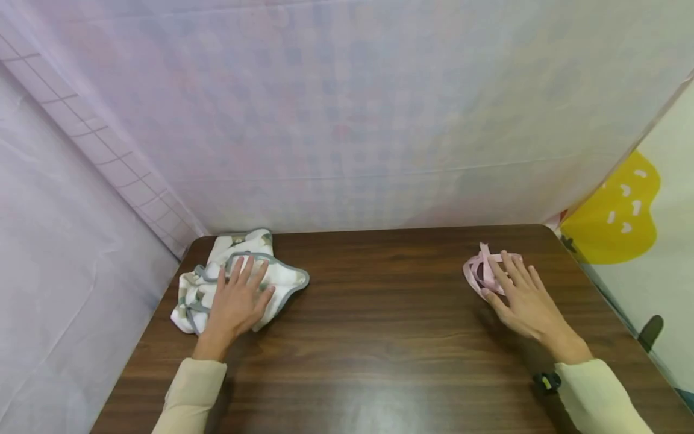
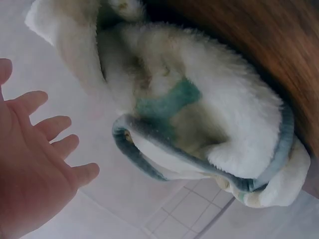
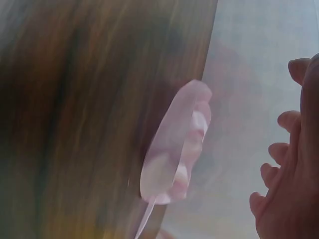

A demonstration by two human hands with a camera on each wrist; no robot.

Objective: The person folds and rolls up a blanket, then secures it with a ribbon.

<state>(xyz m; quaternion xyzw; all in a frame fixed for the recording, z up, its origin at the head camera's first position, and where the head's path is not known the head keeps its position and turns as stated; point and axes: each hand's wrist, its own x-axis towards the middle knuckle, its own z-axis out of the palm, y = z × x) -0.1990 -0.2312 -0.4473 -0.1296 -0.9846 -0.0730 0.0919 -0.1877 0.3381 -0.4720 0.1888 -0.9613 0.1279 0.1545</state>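
A fleecy white cloth piece [image 1: 287,279] with grey-blue edging and small printed patches lies crumpled at the table's back left, one rounded flap pointing right. Over it is my left hand [image 1: 238,304], palm down with fingers spread. The left wrist view shows a gap between those fingers [image 2: 60,127] and the fleecy cloth [image 2: 239,94]. At the back right sits a loosely coiled pink ribbon [image 1: 473,271], a loose end sticking up. My right hand [image 1: 523,304] is above it, fingers extended, covering its right part. In the right wrist view the ribbon [image 3: 169,149] stands apart from the fingers.
Both things lie on a dark brown wooden table [image 1: 368,325] with rounded back corners. A pale checked curtain [image 1: 347,120] hangs right behind its back edge. White sheets close in the left and right sides, the right one with a yellow print [image 1: 623,211].
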